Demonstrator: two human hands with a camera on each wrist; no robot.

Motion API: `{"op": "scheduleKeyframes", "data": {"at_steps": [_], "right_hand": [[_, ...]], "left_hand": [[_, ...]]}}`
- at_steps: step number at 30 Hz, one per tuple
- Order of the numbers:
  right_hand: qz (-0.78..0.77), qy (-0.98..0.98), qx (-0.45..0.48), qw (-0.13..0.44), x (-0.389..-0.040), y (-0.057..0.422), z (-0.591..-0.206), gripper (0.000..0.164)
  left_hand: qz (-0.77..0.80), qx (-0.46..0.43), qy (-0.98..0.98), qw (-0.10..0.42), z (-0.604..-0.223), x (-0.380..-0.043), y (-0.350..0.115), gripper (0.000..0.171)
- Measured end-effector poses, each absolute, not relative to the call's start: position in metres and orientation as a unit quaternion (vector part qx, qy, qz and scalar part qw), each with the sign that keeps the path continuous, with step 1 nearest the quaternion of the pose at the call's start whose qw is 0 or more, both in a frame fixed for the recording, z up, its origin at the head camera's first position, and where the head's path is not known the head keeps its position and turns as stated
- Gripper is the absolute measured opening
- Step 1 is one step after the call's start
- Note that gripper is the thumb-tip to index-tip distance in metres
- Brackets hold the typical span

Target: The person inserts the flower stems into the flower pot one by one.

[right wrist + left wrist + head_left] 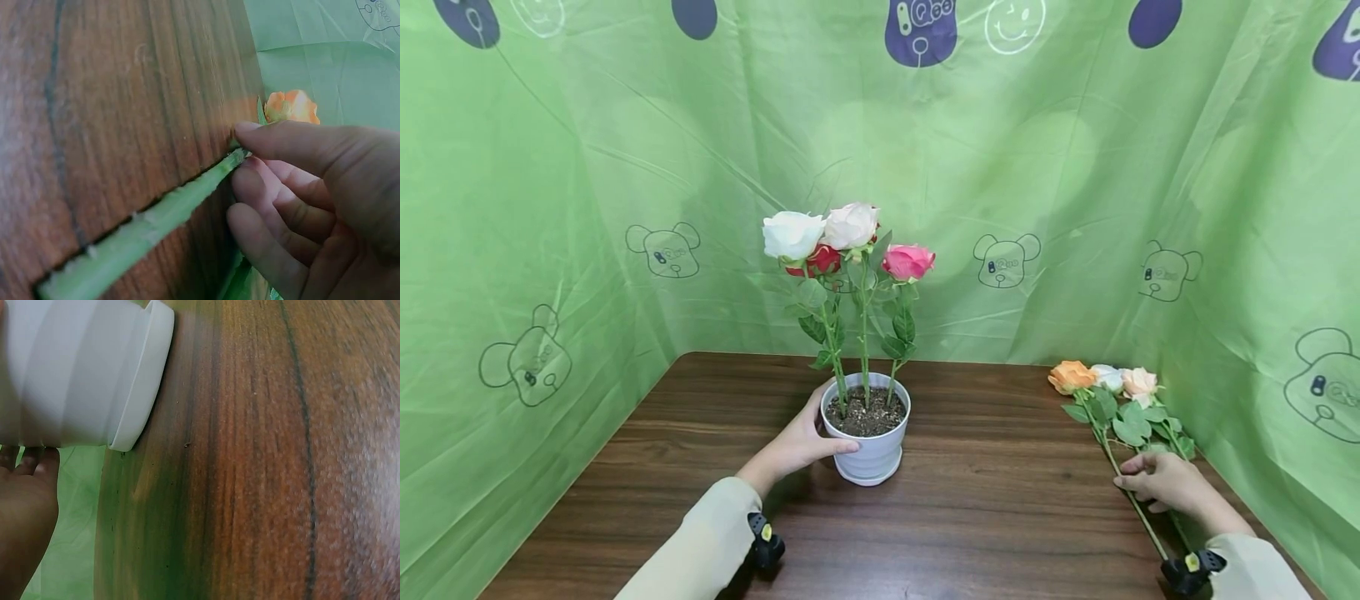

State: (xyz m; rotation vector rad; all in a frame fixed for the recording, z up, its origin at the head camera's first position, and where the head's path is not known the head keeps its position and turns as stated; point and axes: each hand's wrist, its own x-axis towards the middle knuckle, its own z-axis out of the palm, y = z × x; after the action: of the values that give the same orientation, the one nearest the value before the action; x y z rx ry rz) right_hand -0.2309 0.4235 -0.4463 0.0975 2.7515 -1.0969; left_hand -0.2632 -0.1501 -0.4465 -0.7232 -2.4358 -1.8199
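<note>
My left hand (805, 442) grips the left side of a white flowerpot (874, 457), its thumb across the front and fingers round the back. In the left wrist view, fingertips touch the ribbed pot wall (75, 369). Dark soil (867, 421) fills the pot, with upright roses in it: a white one (792, 236), a pale pink one (852, 226), a bright pink one (909, 262) and red (823, 259) behind. At the right, my right hand (1168, 482) pinches the green stem (144, 234) of an orange rose (1071, 377) between thumb and fingers, low over the table.
Beside the orange rose lie a white rose (1107, 378) and a peach rose (1140, 385) with leafy stems, near the table's right edge. The brown wooden table (985, 500) is enclosed by green printed curtains (1060, 200) at the back and sides.
</note>
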Motion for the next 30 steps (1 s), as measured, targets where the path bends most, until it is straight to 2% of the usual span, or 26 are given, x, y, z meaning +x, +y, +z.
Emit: {"op": "scheduleKeyframes", "data": {"at_steps": [10,22,30], "right_hand": [[-0.367,0.923,0.033,0.109,-0.233,0.421,-0.444,0.039],[-0.368,0.926,0.004,0.088,-0.232,0.416,-0.445,0.03],[-0.376,0.924,0.005,0.073,-0.231,0.408,-0.436,0.036]], "left_hand": [[-0.585,-0.223,-0.78,0.004,-0.446,-0.263,-0.15,0.11],[-0.585,-0.225,-0.779,0.004,-0.445,-0.263,-0.149,0.111],[-0.591,-0.229,-0.774,0.002,-0.445,-0.262,-0.15,0.11]]}}
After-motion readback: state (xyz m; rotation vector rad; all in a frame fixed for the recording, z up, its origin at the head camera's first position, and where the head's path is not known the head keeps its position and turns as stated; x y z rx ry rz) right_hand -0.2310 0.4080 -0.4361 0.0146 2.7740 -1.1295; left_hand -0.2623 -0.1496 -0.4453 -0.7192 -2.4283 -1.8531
